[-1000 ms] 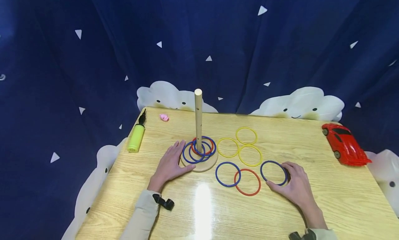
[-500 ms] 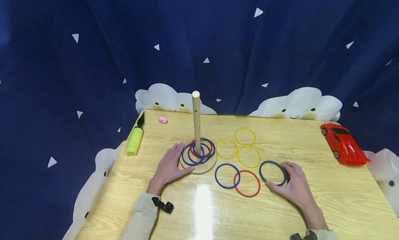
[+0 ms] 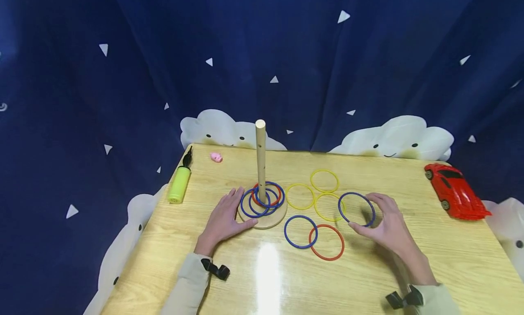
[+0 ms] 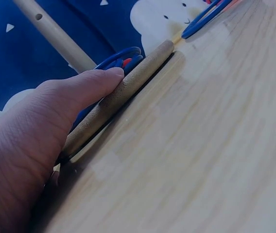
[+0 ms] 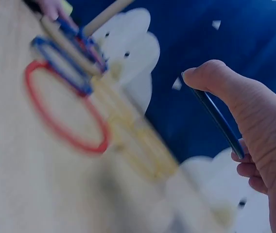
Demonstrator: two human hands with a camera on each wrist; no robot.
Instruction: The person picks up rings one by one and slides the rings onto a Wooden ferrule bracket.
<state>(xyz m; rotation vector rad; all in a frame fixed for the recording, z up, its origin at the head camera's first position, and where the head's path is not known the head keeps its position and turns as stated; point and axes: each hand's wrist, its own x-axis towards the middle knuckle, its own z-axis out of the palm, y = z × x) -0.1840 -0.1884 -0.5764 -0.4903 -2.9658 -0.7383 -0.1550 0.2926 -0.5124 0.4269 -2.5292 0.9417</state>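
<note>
One blue ring (image 3: 355,193), pinched between thumb and fingers, is held above the table (image 3: 393,181) by a person's right hand (image 3: 389,222), while the left hand (image 3: 223,218), thumb spread wide from its fingers, touches the base (image 3: 271,221) of a wooden post (image 3: 260,160); blue and red rings (image 3: 269,207) lie around the post, right of those fingertips.

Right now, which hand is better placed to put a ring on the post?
The right hand, I'd say: it pinches a blue ring held above the table. The left hand cups the edge of the base beneath the post, so it seems better suited to steadying.
</note>
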